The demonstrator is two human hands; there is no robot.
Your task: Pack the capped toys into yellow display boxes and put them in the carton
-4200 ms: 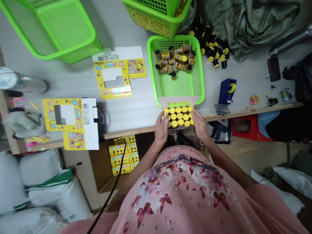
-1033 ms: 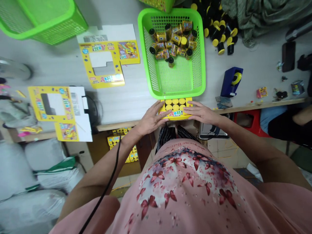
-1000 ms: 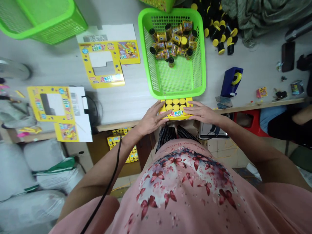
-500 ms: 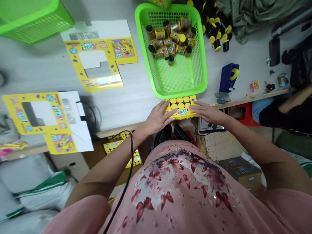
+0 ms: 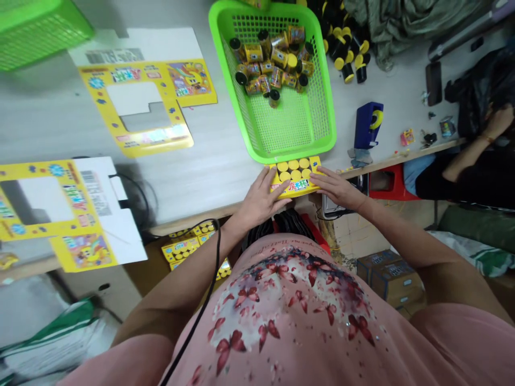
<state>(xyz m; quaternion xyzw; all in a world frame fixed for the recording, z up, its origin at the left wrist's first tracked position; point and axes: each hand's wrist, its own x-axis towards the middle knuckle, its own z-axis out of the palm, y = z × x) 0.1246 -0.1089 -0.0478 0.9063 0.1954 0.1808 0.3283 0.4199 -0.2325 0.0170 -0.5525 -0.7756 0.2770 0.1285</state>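
A yellow printed box (image 5: 296, 177) with a window showing several yellow-capped cups stands at the table's near edge, just in front of a green basket (image 5: 257, 123). My left hand (image 5: 259, 198) presses on the box's left end with the fingers laid over its front. My right hand (image 5: 338, 185) lies against its right end, fingers stretched along the top. Both hands clasp the box between them. Several small printed cups (image 5: 273, 64) lie at the far end of the basket.
Flat yellow carton blanks lie on the grey table, one at the far left (image 5: 140, 102) and one at the near left (image 5: 60, 209). Black cups with yellow caps (image 5: 346, 53), a blue tape dispenser (image 5: 368, 126). Filled boxes (image 5: 185, 249) sit under the table. Another person's arm (image 5: 470, 155) at right.
Four seconds ago the cups stood uncovered between my hands; now the yellow lid is folded over them. Over the last second my hands have kept their hold while the view swung left.
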